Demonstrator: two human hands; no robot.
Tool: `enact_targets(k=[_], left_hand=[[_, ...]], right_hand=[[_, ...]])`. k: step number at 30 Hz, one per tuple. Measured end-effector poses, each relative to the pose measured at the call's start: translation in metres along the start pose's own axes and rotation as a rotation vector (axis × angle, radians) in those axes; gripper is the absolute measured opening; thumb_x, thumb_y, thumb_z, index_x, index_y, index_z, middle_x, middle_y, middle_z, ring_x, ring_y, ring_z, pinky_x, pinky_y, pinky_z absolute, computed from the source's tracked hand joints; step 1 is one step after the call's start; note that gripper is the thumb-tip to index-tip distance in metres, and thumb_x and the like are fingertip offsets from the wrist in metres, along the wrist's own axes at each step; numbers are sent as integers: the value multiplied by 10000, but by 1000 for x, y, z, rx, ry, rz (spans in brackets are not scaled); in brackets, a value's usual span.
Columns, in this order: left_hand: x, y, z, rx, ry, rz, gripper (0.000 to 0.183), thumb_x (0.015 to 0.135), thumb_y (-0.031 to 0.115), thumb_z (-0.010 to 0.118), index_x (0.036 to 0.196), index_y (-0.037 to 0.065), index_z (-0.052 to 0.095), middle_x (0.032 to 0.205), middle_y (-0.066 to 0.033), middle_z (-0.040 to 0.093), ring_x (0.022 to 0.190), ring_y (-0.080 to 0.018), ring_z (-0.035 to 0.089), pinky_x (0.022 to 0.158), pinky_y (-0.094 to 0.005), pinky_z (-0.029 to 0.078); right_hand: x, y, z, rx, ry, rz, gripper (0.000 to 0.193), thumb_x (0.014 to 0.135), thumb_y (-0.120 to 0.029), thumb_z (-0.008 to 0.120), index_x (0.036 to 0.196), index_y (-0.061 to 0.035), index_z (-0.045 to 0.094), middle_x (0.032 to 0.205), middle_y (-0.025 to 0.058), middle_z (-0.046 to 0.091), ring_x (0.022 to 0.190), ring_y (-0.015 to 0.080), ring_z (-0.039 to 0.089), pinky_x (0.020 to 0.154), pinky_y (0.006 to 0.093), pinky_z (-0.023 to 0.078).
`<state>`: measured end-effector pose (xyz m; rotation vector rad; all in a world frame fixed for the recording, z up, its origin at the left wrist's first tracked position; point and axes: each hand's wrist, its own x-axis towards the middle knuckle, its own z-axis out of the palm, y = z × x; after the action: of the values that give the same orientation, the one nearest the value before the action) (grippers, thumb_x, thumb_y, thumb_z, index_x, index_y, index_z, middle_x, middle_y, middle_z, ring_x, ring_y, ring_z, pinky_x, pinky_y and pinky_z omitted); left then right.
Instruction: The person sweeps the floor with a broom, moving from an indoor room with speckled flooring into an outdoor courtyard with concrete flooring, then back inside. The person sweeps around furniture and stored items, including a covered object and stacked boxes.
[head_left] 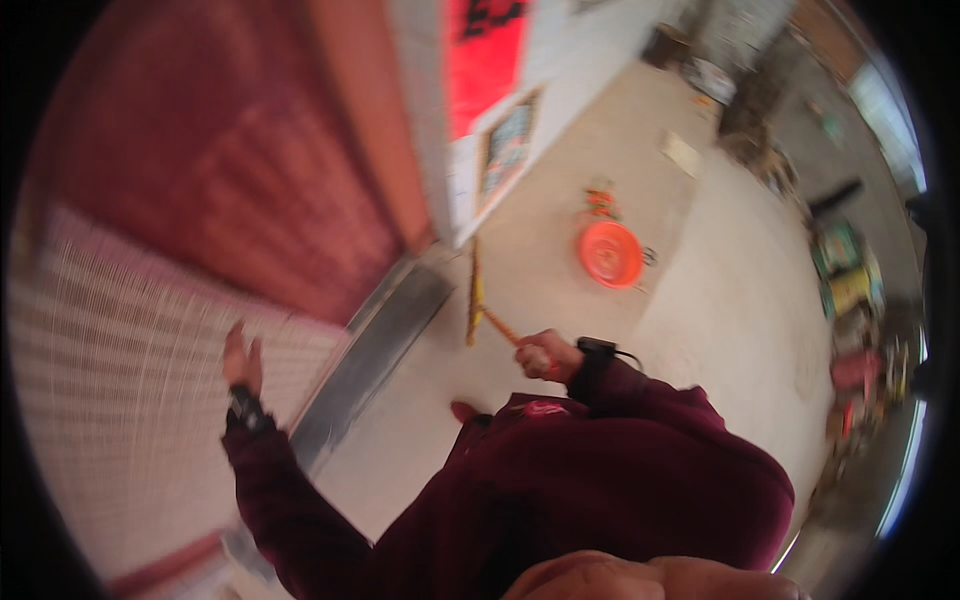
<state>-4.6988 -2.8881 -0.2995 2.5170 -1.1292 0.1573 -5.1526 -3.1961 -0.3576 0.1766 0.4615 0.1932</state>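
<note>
My right hand (550,355) is closed around an orange-brown stick handle. At its far end the handle meets a narrow yellow-brown crosspiece (474,300), so the tool looks T-shaped; blur hides its exact kind. My left hand (243,362) is raised with its fingers apart and nothing in it. It is in front of a pale mesh-like door curtain (150,340); whether it touches the curtain I cannot tell. Both wrists carry dark bands or devices below dark red sleeves.
A dark grey door sill (375,345) runs beside the curtain, under a reddish door panel (230,150). An orange basin (611,255) stands on the pale floor, with small orange and green things (602,203) behind it. Assorted clutter (850,280) lines the right side.
</note>
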Motion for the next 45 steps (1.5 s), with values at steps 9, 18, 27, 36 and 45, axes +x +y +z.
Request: enact_targets(k=[9, 18, 27, 36, 45], left_hand=[[19, -3, -40, 219, 29, 6, 490, 711, 137, 566, 1152, 10, 395, 1188, -145, 416, 1086, -290, 404, 855, -394, 380], [80, -9, 0, 564, -134, -23, 534, 645, 162, 626, 1124, 24, 434, 1224, -92, 392, 1129, -223, 378, 811, -375, 400], [127, -50, 42, 949, -357, -86, 208, 699, 193, 481, 835, 80, 590, 880, -23, 563, 825, -180, 502, 710, -363, 363], [44, -37, 96, 779, -1005, -170, 201, 745, 225, 448, 778, 209, 645, 805, 3, 626, 789, -195, 583, 804, -459, 293], [-152, 35, 72, 647, -1287, -704, 149, 667, 360, 538, 695, 251, 636, 712, 17, 621, 722, -182, 594, 657, -385, 384]], right_hand=[[40, 41, 58, -1316, 136, -304, 160, 779, 7, 402, 628, 11, 453, 583, 38, 460, 498, 70, 436, 422, 192, 350], [86, -36, 65, -1349, 130, 147, 157, 760, -80, 479, 683, 51, 518, 600, 51, 525, 525, 62, 464, 444, 180, 357], [125, -104, 83, -1374, 363, 392, 234, 749, -185, 533, 669, 34, 558, 576, 62, 535, 493, 111, 504, 461, 233, 399], [148, -156, 101, -1743, 223, 572, 240, 731, -214, 542, 689, 22, 563, 585, 56, 542, 523, 113, 509, 495, 254, 413], [187, -166, 99, -1967, -63, 705, 178, 719, -163, 549, 707, 14, 563, 576, 63, 539, 522, 111, 505, 489, 255, 411]])
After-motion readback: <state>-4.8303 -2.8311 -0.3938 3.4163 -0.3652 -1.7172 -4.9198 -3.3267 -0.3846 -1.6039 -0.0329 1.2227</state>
